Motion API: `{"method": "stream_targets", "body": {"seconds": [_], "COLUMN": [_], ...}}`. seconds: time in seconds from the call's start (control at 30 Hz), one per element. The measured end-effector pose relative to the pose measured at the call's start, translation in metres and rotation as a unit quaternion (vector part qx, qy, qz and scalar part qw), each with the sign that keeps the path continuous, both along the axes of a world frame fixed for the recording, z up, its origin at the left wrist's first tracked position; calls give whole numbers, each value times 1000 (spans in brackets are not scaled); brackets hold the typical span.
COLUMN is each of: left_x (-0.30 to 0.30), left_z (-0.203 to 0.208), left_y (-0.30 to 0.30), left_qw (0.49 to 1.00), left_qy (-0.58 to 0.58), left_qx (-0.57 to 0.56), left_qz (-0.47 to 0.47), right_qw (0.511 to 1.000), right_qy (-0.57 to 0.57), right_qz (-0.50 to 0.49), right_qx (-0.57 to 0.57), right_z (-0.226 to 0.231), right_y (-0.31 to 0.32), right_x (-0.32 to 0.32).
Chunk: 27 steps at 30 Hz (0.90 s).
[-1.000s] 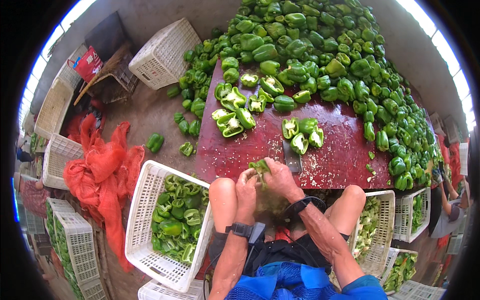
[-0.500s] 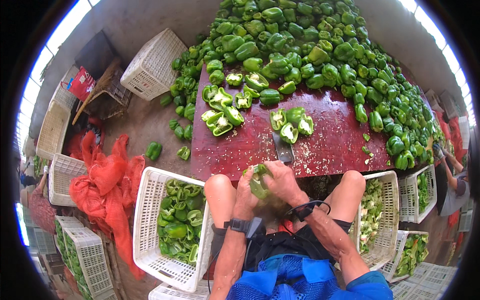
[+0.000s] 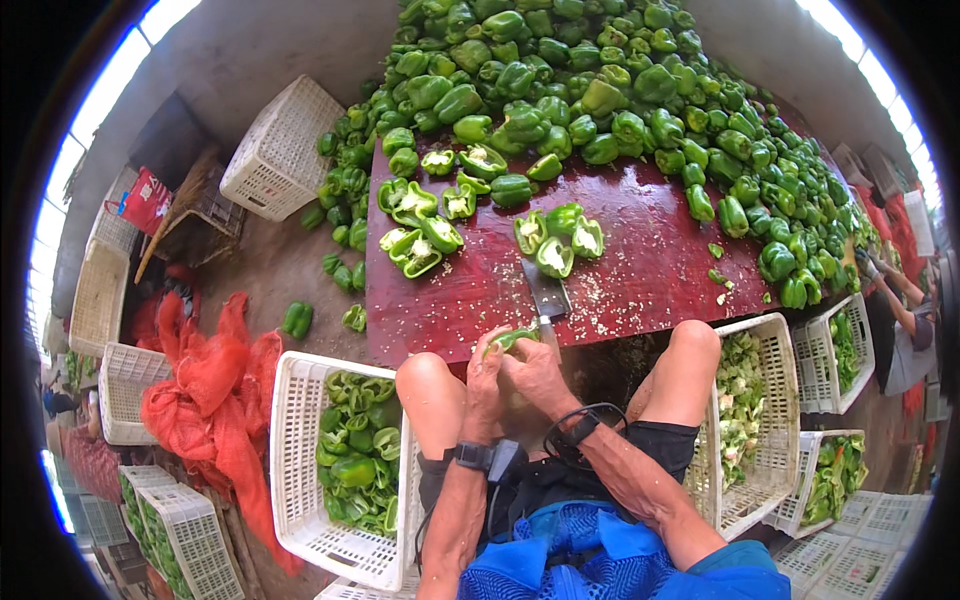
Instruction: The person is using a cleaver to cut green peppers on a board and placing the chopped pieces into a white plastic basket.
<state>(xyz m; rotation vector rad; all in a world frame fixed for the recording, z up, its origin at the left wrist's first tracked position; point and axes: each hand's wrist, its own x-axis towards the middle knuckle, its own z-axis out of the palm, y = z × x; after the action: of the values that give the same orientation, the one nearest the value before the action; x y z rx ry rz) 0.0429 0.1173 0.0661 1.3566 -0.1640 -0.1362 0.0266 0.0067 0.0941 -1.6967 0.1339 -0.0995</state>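
Note:
Both hands are close together between my knees, at the near edge of the red table [image 3: 640,235]. A piece of green bell pepper [image 3: 512,338] sits between them. My left hand [image 3: 482,385] grips it from the left, its fingers curled around the side. My right hand [image 3: 538,378] closes on it from the right, with the thumb hidden. Just beyond lies a broad-bladed knife [image 3: 544,290], its handle pointing toward me. Past the blade are cut pepper halves [image 3: 555,258] with pale cores, and more halves [image 3: 411,252] lie to the left.
Whole green peppers [image 3: 600,95] are heaped across the table's far side. A white crate of cut peppers [image 3: 285,450] stands at my left knee, and a crate of pale cores [image 3: 785,430] at my right. Red mesh sacks [image 3: 215,385] lie left. Another person [image 3: 910,335] works far right.
My right hand has come down and turned beside the pepper piece, uncovering the knife handle. The piece now shows edge-on between the hands. The whole view has shifted slightly.

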Motion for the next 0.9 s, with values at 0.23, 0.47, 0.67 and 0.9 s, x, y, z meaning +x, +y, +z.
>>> {"method": "stream_targets", "body": {"seconds": [0.23, 0.47, 0.67, 0.9], "left_x": [8, 3, 2, 10], "left_z": [-34, -28, -19, -72], "left_y": [10, 0, -1, 13], "left_qw": [878, 980, 994, 882], "left_qy": [284, 144, 109, 370], "left_qx": [-384, -135, 24, -291], "left_qz": [31, 31, 9, 5], "right_qw": [982, 965, 926, 863], "right_qy": [-50, -82, -110, -151], "right_qz": [174, 144, 194, 317], "right_qx": [-49, -204, -304, -362], "right_z": [5, -17, -26, -13], "right_y": [-26, -15, -12, -15], "right_x": [-9, 0, -4, -14]}}
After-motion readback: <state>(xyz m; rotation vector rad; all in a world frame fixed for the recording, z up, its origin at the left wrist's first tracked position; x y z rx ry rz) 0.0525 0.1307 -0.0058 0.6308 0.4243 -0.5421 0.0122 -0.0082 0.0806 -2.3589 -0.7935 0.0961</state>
